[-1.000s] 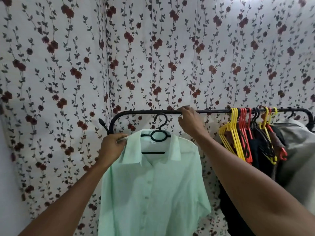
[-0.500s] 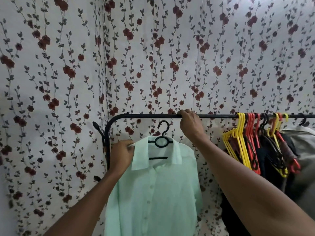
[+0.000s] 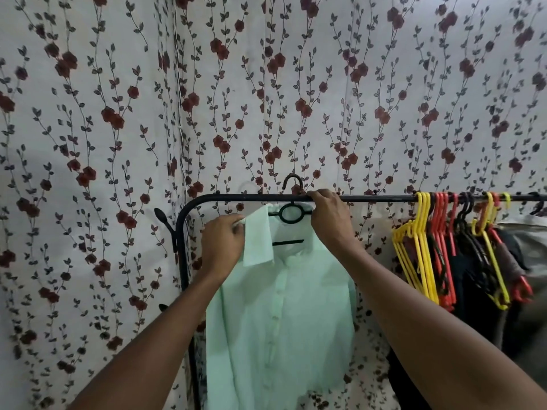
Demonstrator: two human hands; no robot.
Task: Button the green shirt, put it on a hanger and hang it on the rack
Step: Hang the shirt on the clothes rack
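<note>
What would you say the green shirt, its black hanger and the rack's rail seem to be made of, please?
The green shirt looks like thin, matte woven cloth: it drapes softly, and light seems to pass through it. The black hanger appears to be moulded plastic, given its flat ring and bar. The rail looks like painted or coated metal tube: round, thin, bent smoothly at the corner, with a slight sheen.

No text, label, brand, number or sign can be read anywhere in the view. Only a printed pattern of dark red flowers and grey leafy vines is carried by the wall covering (image 3: pixel 296 99), with no lettering among it.
</note>
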